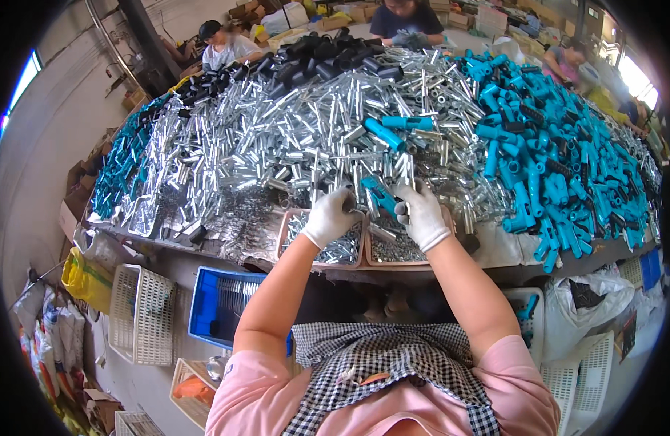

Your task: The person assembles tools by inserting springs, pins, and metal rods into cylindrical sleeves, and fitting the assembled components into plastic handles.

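My left hand (329, 216), in a white glove with dark fingertips, is closed, its fingers curled over a small-parts tray. A silvery metal tube (315, 173) stands upright from its fingers. My right hand (423, 216), gloved the same way, is closed on a similar upright metal tube (410, 168). Just left of its fingertips, a teal plastic handle (380, 195) lies slanted between the two hands; whether the fingers touch it I cannot tell. Two more teal handles, one slanted (384, 134) and one level (407, 123), rest on the metal parts beyond.
A heap of metal tubes (233, 131) covers the table, with black parts (327, 62) on top and teal handles (560, 167) at right. Trays of small metal parts (340, 245) sit at the near edge. A blue crate (204, 309) and white basket (140, 314) stand below. People (407, 22) work opposite.
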Motion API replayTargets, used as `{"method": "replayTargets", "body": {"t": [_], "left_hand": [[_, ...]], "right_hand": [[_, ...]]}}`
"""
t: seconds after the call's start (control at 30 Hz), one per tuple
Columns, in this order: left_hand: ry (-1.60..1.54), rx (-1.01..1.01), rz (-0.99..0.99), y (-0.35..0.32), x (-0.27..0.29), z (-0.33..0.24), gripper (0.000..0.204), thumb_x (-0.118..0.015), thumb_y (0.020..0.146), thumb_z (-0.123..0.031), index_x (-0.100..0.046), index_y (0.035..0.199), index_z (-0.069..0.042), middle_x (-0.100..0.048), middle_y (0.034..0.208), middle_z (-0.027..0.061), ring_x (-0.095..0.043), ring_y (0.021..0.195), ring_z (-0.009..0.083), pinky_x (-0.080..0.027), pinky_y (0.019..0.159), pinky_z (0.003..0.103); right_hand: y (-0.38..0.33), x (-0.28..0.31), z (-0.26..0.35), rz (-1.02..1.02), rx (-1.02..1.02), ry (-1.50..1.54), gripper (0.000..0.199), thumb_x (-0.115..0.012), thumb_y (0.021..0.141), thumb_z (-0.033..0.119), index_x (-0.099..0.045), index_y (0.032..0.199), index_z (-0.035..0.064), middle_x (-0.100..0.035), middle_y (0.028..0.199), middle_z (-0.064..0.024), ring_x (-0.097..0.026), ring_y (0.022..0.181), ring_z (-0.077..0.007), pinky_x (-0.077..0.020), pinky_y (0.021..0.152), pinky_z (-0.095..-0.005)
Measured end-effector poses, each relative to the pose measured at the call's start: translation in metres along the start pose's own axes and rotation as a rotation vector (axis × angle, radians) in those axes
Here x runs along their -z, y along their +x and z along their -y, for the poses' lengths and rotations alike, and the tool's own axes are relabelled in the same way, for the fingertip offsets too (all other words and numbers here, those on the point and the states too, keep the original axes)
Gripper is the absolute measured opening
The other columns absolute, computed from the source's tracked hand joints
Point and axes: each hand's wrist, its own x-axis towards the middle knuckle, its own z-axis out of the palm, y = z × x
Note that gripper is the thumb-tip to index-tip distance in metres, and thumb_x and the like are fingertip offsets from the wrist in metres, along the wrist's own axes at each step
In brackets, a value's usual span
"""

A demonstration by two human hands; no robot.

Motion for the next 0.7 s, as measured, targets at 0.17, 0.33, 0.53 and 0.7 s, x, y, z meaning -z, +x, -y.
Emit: {"method": "replayTargets", "body": {"t": [0.17, 0.33, 0.53, 0.7], "left_hand": [[0.509, -0.234, -0.114, -0.005, -0.014, -0.011, 0.013, -0.065, 0.080, -0.012, -0.064, 0.092, -0.009, -0.066, 0.101, 0.0102, -0.067, 0.087, 0.0314, -0.053, 0.074, 0.044], [0.660, -0.287, -0.064, -0.009, -0.008, -0.018, 0.009, -0.060, 0.080, -0.010, -0.062, 0.089, -0.008, -0.065, 0.099, 0.0074, -0.067, 0.085, 0.0260, -0.053, 0.070, 0.040], [0.307, -0.437, -0.261, -0.026, -0.012, -0.021, 0.017, -0.069, 0.076, -0.009, -0.060, 0.090, -0.006, -0.071, 0.099, 0.0105, -0.068, 0.082, 0.0298, -0.054, 0.069, 0.041], [0.184, -0.338, -0.140, -0.036, -0.013, -0.028, 0.029, -0.071, 0.073, -0.007, -0.065, 0.102, -0.003, -0.069, 0.087, 0.0123, -0.066, 0.081, 0.0335, -0.053, 0.071, 0.044]], "right_hand": [[-0.029, 0.016, 0.006, -0.052, -0.074, 0.003, 0.030, -0.073, 0.084, 0.026, -0.060, 0.105, 0.0094, -0.062, 0.086, -0.0001, -0.054, 0.059, -0.0080, -0.0398, 0.046, -0.0216], [-0.039, 0.012, 0.009, -0.045, -0.076, -0.072, 0.027, -0.065, 0.088, 0.019, -0.062, 0.109, 0.0018, -0.071, 0.095, -0.0088, -0.053, 0.057, -0.0066, -0.0426, 0.045, -0.0208], [-0.021, 0.016, -0.018, 0.046, -0.185, 0.037, 0.034, -0.070, 0.090, 0.031, -0.057, 0.113, 0.0099, -0.070, 0.101, -0.0073, -0.051, 0.056, -0.0049, -0.0397, 0.045, -0.0208], [-0.003, 0.011, -0.019, -0.082, -0.146, 0.135, 0.025, -0.070, 0.092, 0.028, -0.057, 0.104, 0.0101, -0.069, 0.092, -0.0094, -0.044, 0.050, -0.0058, -0.0306, 0.041, -0.0203]]}}
